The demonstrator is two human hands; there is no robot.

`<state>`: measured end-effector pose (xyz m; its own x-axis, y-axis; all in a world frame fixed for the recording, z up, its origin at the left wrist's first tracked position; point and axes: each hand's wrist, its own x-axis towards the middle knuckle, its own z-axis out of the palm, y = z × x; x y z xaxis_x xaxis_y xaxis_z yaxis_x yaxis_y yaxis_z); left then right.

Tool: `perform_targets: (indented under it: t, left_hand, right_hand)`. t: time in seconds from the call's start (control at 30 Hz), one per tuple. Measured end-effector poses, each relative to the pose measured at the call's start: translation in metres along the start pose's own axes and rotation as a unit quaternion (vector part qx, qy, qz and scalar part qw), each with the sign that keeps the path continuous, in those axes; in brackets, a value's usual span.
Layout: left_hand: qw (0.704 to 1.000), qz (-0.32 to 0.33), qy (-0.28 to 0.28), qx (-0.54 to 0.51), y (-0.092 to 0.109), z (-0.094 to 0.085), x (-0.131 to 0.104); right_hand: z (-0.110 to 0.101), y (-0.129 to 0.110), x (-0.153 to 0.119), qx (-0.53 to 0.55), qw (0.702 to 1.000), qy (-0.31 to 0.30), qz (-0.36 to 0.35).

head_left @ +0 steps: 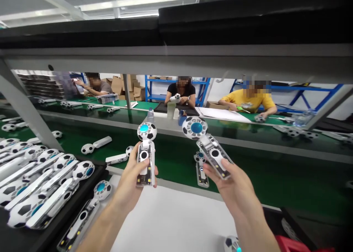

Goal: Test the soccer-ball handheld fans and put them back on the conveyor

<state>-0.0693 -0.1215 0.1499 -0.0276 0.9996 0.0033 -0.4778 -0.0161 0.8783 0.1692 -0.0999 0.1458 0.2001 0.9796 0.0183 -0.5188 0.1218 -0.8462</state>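
My left hand [134, 182] is closed around the transparent-fronted handle of a handheld fan [146, 163]. This fan stands nearly upright, its black-and-white soccer-ball head on top with a blue centre. A second fan of the same kind [215, 153] is gripped in my right hand [231, 182], tilted with its ball head toward the upper left. Both handles show a round black button and yellow squares inside. Just behind my right fingers, another such fan [202, 174] lies at the edge of the green conveyor belt. The two held fans are apart, above a white sheet [176, 222].
A black tray [46, 231] at the left holds several ball-headed fans, with one more fan [82, 215] beside it. Others lie on the green belt [171, 160]. A grey shelf beam [176, 62] crosses overhead. Across the belt sit three people. Something red [289, 244] is at the lower right.
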Motion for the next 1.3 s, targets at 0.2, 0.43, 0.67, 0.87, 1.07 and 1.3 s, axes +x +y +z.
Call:
perform_targets:
  t: [0.2, 0.43, 0.67, 0.87, 1.07, 1.3]
  left_hand:
    - [0.998, -0.029, -0.042, -0.027, 0.005, -0.003, -0.003]
    - [0.989, -0.056, -0.116, -0.079, 0.001, 0.0, -0.008]
    - [0.965, -0.097, -0.176, -0.167, -0.012, 0.009, -0.009]
    - [0.973, -0.072, -0.187, -0.114, -0.023, 0.016, -0.011]
    - [0.979, -0.023, -0.179, -0.091, -0.041, 0.027, -0.022]
    - [0.974, -0.04, -0.202, -0.092, -0.037, 0.024, -0.018]
  right_hand:
    - [0.001, 0.022, 0.004, 0.071, 0.951, -0.116, 0.278]
    - [0.022, 0.023, -0.016, 0.059, 0.963, -0.13, 0.23]
    - [0.024, 0.017, -0.027, 0.029, 0.977, -0.128, 0.166]
    - [0.015, 0.015, -0.028, -0.129, 0.981, -0.114, 0.088]
    - [0.009, 0.013, -0.023, -0.179, 0.982, -0.054, 0.012]
    - [0.013, 0.014, -0.025, -0.171, 0.982, -0.077, 0.018]
